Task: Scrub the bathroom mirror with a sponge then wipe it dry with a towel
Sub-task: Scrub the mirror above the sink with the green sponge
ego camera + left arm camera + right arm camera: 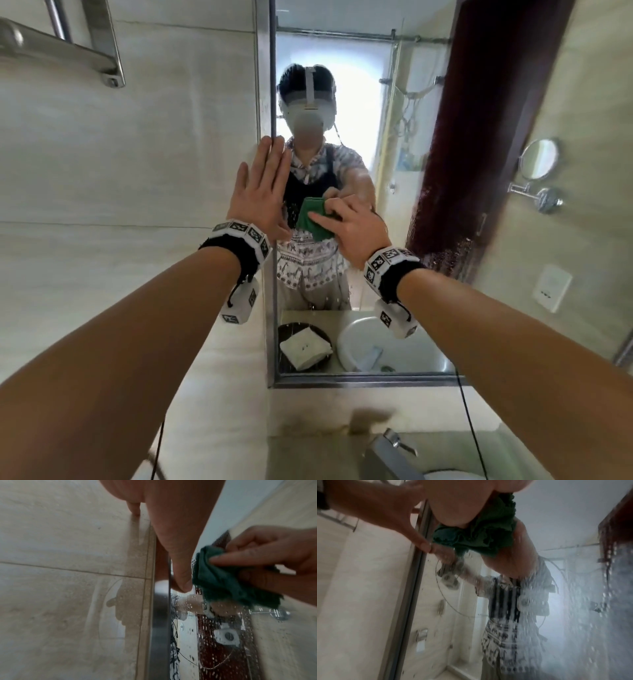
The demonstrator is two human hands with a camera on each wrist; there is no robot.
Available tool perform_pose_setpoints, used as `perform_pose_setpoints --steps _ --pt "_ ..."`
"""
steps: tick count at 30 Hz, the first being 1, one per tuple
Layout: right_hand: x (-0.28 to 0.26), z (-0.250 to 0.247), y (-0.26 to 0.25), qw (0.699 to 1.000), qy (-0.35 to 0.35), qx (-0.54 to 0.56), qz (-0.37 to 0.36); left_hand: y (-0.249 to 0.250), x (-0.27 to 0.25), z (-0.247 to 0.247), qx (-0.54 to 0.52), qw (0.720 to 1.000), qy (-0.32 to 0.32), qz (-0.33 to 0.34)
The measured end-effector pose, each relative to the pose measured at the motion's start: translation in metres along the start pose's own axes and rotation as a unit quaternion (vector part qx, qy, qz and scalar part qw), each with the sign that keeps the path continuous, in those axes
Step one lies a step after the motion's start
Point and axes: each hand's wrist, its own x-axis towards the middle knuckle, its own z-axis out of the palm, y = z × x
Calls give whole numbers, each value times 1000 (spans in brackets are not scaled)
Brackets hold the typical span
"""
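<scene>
The mirror (383, 102) hangs in a steel frame and is covered with water drops (223, 649) and streaks (573, 601). My right hand (349, 229) grips a creased green sponge pad (310, 219) and holds it against the glass near the left edge, fingers curled over it (223, 581). The pad bulges out below my palm (481, 536). My left hand (263, 192) lies flat and open across the mirror's left frame and the tiled wall, fingers straight (178, 547). A folded white towel (305, 346) on a dark plate shows only as a reflection.
A steel towel rail (68, 44) juts from the left wall. On the right wall are a round swing-arm mirror (539, 159) and a white socket (551, 287). Below stand a chrome tap (394, 442) and the counter. A black cable hangs from each wrist.
</scene>
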Motion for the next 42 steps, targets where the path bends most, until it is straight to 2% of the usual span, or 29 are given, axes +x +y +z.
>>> perform_pose_setpoints --steps 5,8,11,15,22,24,27,29,32,38,42 --pt "-23 12 -23 992 -125 3 2 -1 -15 9 -33 999 24 3" --pt "-19 -3 -23 989 -150 9 8 -4 -24 14 -57 998 6 -27" --pt "-6 -15 -12 998 -51 -7 36 -14 -24 15 -77 997 -21 -14" --pt "24 -30 2 985 44 20 166 -24 -24 17 -70 997 -27 4" --pt "76 -24 -2 968 124 0 218 -26 -24 23 -74 997 -29 5" --pt "94 -26 -6 969 130 7 210 -28 -23 24 -68 997 -31 4" --pt "109 -26 -14 981 129 33 141 -28 -21 27 -61 998 -32 -1" --pt "104 -21 -24 987 134 19 85 -26 -21 27 -61 998 -32 -4" --pt "80 -7 -36 989 138 -18 54 -24 -22 27 -51 998 -36 -3" --pt "30 25 -51 999 32 3 25 -23 -23 29 -67 997 -24 -8" --pt "5 38 -55 997 -65 22 24 -20 -26 28 -81 997 -12 -9"
